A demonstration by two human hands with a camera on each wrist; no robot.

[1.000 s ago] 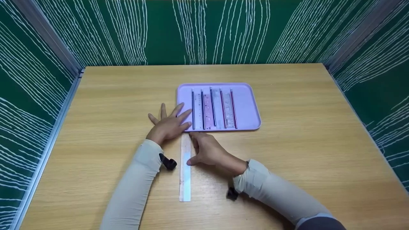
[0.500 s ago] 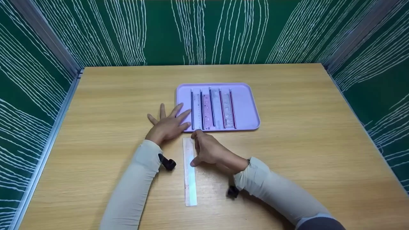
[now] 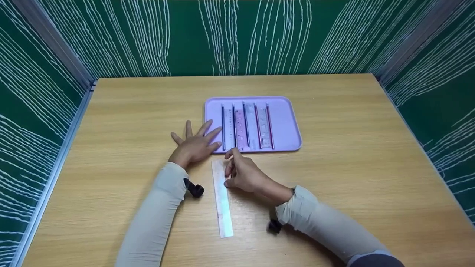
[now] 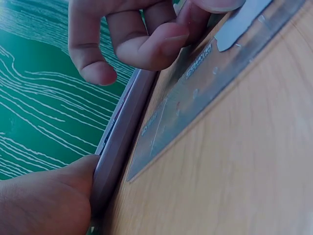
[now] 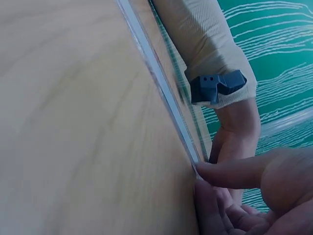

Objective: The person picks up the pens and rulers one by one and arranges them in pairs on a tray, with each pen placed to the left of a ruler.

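Observation:
A clear ruler (image 3: 223, 207) with a pale shiny strip lies lengthwise on the table, in front of the lilac tray (image 3: 285, 124). My right hand (image 3: 246, 174) pinches its right edge between thumb and a finger; in the right wrist view the thumb (image 5: 234, 172) is on the ruler's edge (image 5: 164, 88). Printed marks show on the ruler (image 4: 195, 93) in the left wrist view. Fingers spread, my left hand (image 3: 195, 146) rests on the tray's near left corner. In the tray, dark pencils (image 3: 223, 126), red pencils (image 3: 270, 126) and rulers, one a pink ruler (image 3: 242, 128), lie side by side.
The wooden table (image 3: 352, 155) extends to both sides of the tray. Green walls (image 3: 193, 37) with white streaks stand behind it and at left and right. A black wrist camera (image 3: 195, 188) sits on the left sleeve, another camera (image 3: 274, 226) on the right.
The ruler has shifted right and toward me, away from the tray, and its near end has swung right. My right hand moved slightly right with it. The left hand stays in place.

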